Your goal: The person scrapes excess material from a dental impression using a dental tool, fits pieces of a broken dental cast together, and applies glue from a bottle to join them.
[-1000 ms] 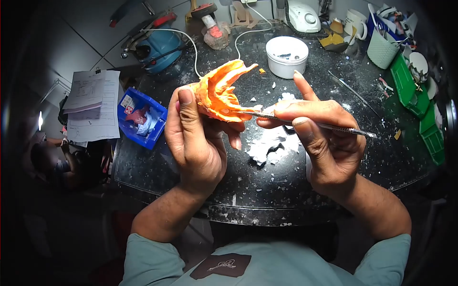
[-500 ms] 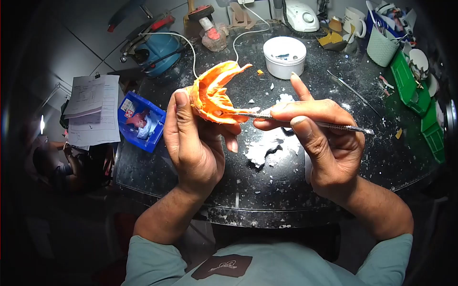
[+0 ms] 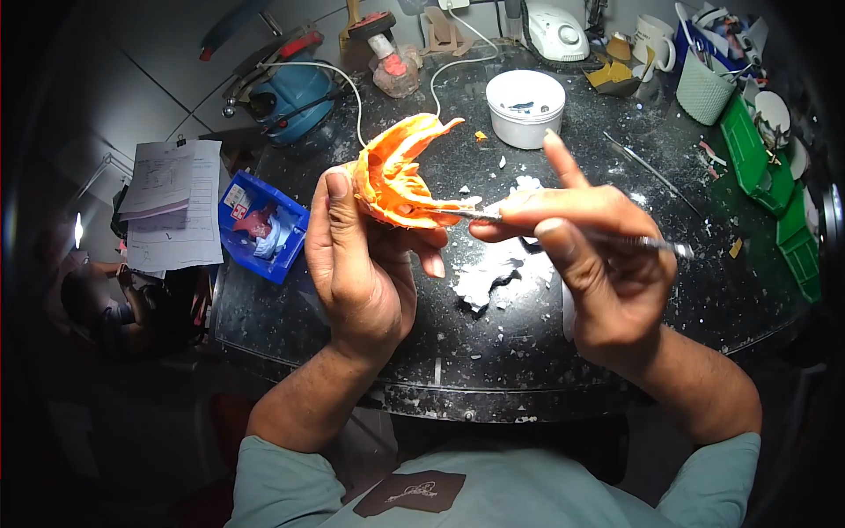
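My left hand (image 3: 365, 264) is closed around an orange dental impression (image 3: 392, 176), a curved, ragged-edged piece tilted up above the table. Its thumb presses on the near left side, while the fingers go behind it, partly hidden. My right hand (image 3: 607, 255) pinches a slim metal dental carver (image 3: 629, 240) between thumb and fingers, index finger along it and one finger raised. The carver's tip meets the lower right rim of the impression; its back end is blurred. Beneath the hands, broken white plaster pieces (image 3: 484, 280) lie on the black table (image 3: 440, 352).
A white tub (image 3: 525, 119) stands behind the hands. To the left are a blue bin (image 3: 255, 260) with a red-and-white item and papers (image 3: 176, 202). Another thin metal tool (image 3: 651, 172), green trays (image 3: 757, 163) and a woven cup (image 3: 704, 92) are at right. A person (image 3: 106, 299) sits far left.
The carver's back end has turned slightly and is smeared by motion, as my right hand shifts a little. Its tip stays on the impression's lower rim. My left hand keeps its hold.
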### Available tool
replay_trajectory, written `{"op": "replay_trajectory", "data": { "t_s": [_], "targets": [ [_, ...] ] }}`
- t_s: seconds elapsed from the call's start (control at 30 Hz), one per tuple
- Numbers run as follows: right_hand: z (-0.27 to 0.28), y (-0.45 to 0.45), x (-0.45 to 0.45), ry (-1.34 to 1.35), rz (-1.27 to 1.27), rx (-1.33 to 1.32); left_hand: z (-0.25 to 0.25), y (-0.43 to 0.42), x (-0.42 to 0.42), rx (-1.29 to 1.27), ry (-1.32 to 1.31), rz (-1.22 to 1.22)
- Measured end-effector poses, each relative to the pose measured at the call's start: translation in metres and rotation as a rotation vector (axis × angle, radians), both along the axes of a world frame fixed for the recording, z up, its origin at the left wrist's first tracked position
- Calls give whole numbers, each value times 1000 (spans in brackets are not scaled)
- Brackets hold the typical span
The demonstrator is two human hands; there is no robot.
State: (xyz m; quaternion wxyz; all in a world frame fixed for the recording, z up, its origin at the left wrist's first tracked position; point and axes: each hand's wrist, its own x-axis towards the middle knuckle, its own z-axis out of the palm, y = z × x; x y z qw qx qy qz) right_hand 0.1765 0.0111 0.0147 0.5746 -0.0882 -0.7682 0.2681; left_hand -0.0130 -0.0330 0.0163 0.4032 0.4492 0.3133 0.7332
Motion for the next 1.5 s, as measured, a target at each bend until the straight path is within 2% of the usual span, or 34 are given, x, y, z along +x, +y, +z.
{"op": "replay_trajectory", "data": {
  "t_s": [0.1,0.17,0.27,0.43,0.6,1.5],
  "targets": [
    [19,-7,5,-150,-157,261,1,1,3,141,202,112],
    [21,-9,5,-209,-190,306,2,-1,2,168,342,176],
    [21,-6,5,-171,-176,263,4,-2,7,142,371,206],
    [7,-4,-1,8,-54,68,3,-3,9,70,195,168],
    [0,-4,-4,66,0,-86,6,-4,4,51,36,46],
    [-2,-6,-5,75,62,-208,6,-1,5,-23,-126,-33]
  ]
}}
